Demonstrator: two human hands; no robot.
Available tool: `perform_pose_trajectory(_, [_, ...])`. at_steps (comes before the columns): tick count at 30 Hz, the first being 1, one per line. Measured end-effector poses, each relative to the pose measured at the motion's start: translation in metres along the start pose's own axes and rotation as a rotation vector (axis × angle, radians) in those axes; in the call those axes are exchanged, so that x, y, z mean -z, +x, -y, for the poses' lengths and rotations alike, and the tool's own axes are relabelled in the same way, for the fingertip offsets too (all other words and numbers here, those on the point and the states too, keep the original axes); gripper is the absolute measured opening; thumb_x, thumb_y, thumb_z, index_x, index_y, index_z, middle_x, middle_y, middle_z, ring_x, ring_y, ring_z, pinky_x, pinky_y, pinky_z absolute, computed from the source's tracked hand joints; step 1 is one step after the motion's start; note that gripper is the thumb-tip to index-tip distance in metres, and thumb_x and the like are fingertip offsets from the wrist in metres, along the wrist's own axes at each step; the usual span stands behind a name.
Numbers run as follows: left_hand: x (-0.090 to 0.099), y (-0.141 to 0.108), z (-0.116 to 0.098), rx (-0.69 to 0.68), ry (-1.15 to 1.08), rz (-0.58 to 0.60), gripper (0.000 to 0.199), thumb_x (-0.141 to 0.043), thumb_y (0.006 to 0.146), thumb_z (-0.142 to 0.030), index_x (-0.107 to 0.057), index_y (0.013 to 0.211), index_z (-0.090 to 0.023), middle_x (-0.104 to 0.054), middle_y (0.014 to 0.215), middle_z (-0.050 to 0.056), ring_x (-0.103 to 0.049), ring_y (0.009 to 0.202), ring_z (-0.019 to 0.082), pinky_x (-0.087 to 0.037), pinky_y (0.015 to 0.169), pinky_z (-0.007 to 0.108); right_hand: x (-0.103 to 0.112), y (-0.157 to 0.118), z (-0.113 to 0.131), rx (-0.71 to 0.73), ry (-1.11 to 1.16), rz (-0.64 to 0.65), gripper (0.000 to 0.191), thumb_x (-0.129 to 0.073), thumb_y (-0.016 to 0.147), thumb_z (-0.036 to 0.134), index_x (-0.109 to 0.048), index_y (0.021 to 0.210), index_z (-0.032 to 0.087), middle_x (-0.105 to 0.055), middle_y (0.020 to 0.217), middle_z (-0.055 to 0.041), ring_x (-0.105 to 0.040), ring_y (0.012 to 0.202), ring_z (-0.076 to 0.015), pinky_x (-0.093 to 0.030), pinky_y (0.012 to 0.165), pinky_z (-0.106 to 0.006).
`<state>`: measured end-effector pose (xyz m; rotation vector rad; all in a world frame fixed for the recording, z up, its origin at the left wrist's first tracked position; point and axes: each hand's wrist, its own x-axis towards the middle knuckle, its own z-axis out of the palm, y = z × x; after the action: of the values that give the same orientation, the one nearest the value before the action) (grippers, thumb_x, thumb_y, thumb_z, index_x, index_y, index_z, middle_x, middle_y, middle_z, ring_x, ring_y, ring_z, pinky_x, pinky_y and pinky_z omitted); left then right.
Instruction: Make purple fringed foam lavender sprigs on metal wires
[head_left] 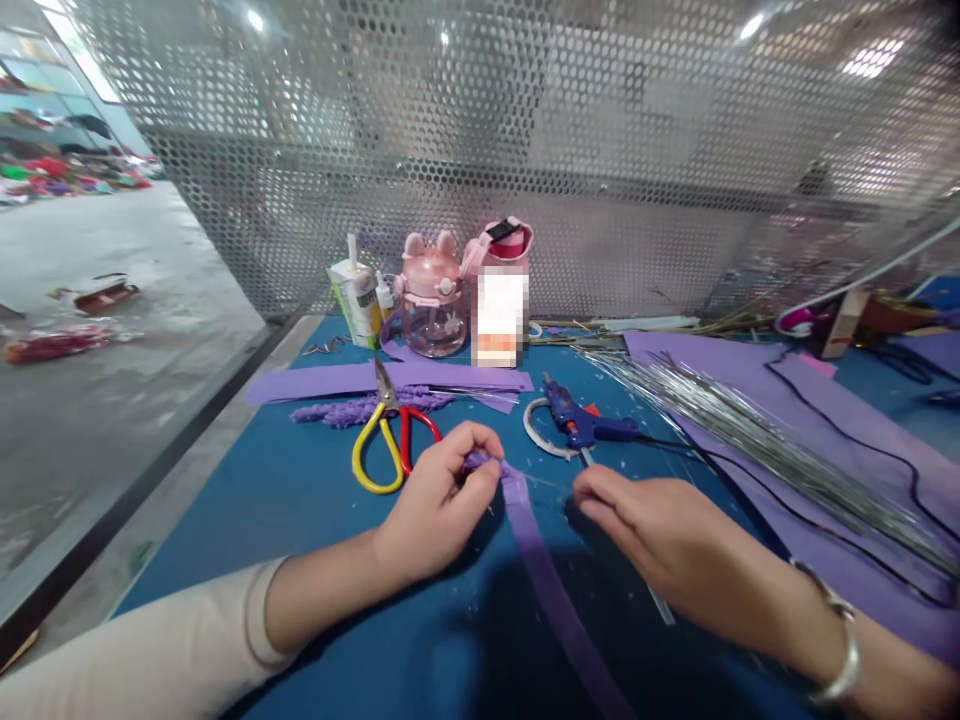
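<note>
My left hand (442,500) is closed, thumb and fingers pinching a small purple textured piece (480,460) at the top of a purple strip (544,565). The strip hangs down over the blue tabletop toward me. A thin wire (544,482) runs from the pinched piece to my right hand (637,520), whose fingers are closed on its other end. Just beyond my left hand lie scissors (390,420) with one yellow and one red handle. A blue glue gun (581,420) rests beside a white ring (538,430), just beyond my right hand.
Purple paper strips (337,380) and a fuzzy purple length (330,411) lie across the table. Behind them stand a drink carton (358,300), a pink bottle (435,310) and another pink bottle (510,245). At right, silvery wires (772,480) and the gun's black cord (750,478) cross purple sheets.
</note>
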<state>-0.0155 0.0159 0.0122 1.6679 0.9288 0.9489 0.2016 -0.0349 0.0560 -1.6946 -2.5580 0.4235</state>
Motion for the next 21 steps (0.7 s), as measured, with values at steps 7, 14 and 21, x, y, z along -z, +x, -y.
perform_pose_trajectory(7, [-0.013,0.005,0.012,0.238,-0.539,0.032,0.029,-0.050,0.086,-0.041,-0.048,0.103,-0.017,-0.052,0.072,-0.001,-0.050,0.064,0.010,-0.043,0.060,0.023,-0.009,0.015,-0.015,-0.021,-0.050,-0.010,0.023,-0.027,0.097,0.031,-0.047,0.088,0.027,-0.054,0.062,0.0043,-0.050,0.054,-0.0168,-0.029,0.052,-0.028])
perform_pose_trajectory(14, [-0.019,0.004,0.013,0.346,-0.601,0.016,0.023,-0.054,0.085,-0.037,-0.052,0.088,-0.013,-0.055,0.064,-0.001,-0.051,0.057,0.008,-0.042,0.058,0.021,-0.023,0.019,-0.008,0.083,-0.211,-0.367,0.030,-0.056,0.083,0.032,-0.047,0.109,0.019,-0.062,0.089,-0.0056,-0.058,0.076,-0.0213,-0.040,0.062,-0.030])
perform_pose_trajectory(21, [-0.022,0.000,0.010,0.354,-0.617,0.033,0.024,-0.054,0.085,-0.037,-0.053,0.083,-0.013,-0.055,0.064,-0.001,-0.051,0.058,0.007,-0.042,0.059,0.021,-0.040,0.029,-0.004,0.466,-0.244,-0.666,0.009,-0.060,0.078,0.014,-0.053,0.082,0.019,-0.059,0.075,-0.0044,-0.051,0.068,-0.0186,-0.041,0.066,-0.033])
